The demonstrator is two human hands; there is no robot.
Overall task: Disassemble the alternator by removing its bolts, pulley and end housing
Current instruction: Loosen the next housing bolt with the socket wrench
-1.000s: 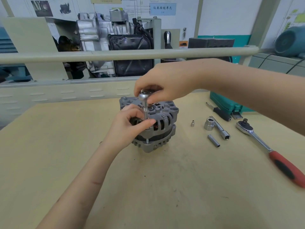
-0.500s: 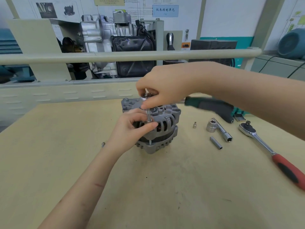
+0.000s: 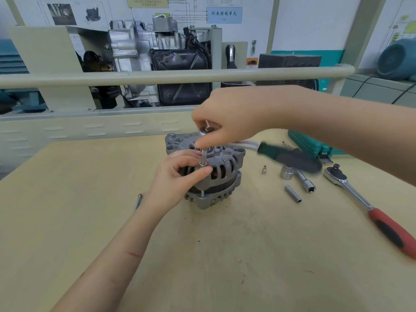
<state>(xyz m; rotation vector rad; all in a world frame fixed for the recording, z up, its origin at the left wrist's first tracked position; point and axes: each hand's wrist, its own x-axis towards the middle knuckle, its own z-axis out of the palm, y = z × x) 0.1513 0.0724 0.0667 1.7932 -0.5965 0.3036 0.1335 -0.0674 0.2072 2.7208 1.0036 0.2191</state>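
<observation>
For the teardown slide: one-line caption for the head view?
Left hand steadies the alternator while right hand works a ratchet on a through-bolt.

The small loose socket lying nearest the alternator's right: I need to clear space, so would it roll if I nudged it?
Probably. The socket is a smooth metal cylinder lying on its side on the flat table, so a sideways nudge likely rolls it. It looks stiff and light.
</observation>
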